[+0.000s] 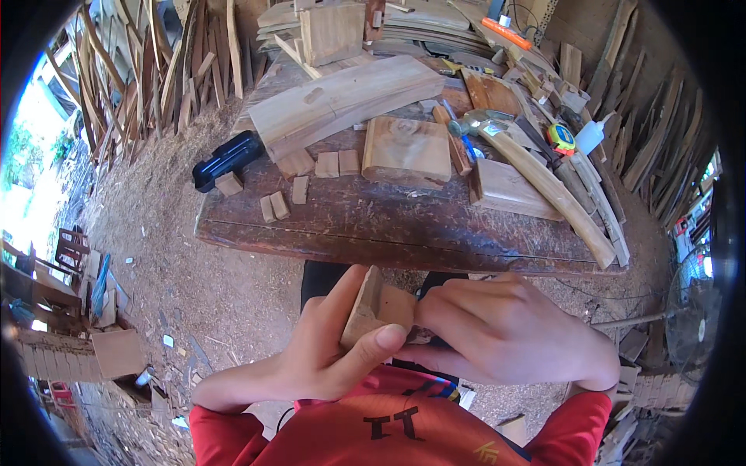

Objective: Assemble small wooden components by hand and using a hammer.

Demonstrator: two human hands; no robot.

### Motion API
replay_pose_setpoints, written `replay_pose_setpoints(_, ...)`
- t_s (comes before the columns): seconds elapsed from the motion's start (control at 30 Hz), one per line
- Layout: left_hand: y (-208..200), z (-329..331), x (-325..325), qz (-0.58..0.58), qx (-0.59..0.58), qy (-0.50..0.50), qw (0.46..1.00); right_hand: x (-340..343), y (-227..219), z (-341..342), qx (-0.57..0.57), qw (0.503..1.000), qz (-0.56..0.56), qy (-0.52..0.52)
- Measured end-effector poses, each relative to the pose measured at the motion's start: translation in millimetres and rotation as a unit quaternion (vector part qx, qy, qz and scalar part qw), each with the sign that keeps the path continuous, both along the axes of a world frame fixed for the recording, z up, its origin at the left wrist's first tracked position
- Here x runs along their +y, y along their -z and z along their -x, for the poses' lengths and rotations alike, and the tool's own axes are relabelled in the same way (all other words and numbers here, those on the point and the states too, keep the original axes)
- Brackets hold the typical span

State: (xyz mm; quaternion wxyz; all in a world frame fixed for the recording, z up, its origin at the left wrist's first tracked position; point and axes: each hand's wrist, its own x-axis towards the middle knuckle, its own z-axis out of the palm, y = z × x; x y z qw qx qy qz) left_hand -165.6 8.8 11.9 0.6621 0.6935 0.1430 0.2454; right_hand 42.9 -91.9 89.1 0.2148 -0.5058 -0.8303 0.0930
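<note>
Over my lap, my left hand (315, 349) is closed round a small pale wooden block (395, 304). Its thumb presses the near face and its fingers run up the left side. The block is tilted and has a step or notch cut into it. My right hand (509, 330) is curled at the block's right side, its knuckles up and its fingertips hidden. Whatever it grips does not show. Just beyond both hands runs the front edge of a worn brown wooden workbench (342, 237).
On the bench lie a long wooden plank (350, 101), a square wooden block (406, 147), several small wood pieces, a hammer (544, 182), a tape measure (560, 138), a white squeeze bottle (590, 137) and a black case (227, 161). Shavings cover the floor (155, 233). A fan (695, 318) stands at right.
</note>
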Motion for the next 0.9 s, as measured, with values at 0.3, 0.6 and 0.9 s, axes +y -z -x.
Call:
replay_pose_setpoints(0.3, -10, 7, 2, -0.019, 0.053, 0.003, 0.998, -6, 14, 7, 0.065, 0.997, 0.011, 0.032)
replay_pose_setpoints(0.6, -6, 18, -6, 0.024, 0.038, 0.029, 0.999, -15, 23, 5, 0.085, 0.995, -0.019, -0.046)
replay_pose_setpoints(0.9, -11, 18, -2, -0.046, 0.071, 0.045, 0.995, -18, 29, 7, -0.021, 0.990, -0.134, -0.050)
